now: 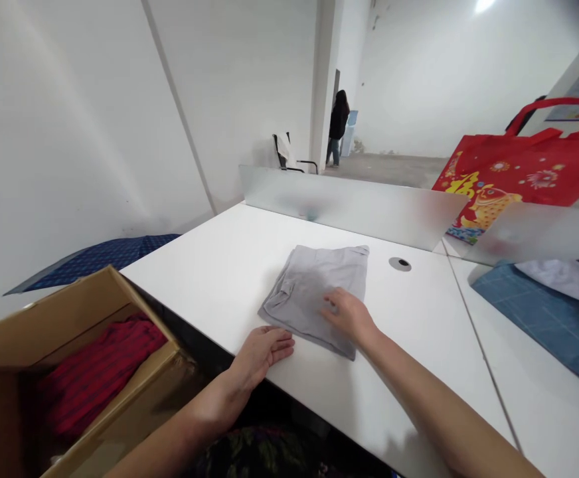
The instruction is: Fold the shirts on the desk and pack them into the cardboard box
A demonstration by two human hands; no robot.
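The white desk (200, 265) offered its widest moving room to the left, beyond the cardboard box (155, 382) at near left. On it, by the near edge, lay the folded grey garment (319, 272), probably light, soft and floppy, best supported under opposite edges. Above its right part, the right hand (352, 315) had loosely parted fingers; the left hand (264, 348), fingers close together, lay beside its near edge, holding nothing.

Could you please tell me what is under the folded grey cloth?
The white table shows around the folded grey cloth, which lies on it; anything directly beneath is covered and cannot be seen.
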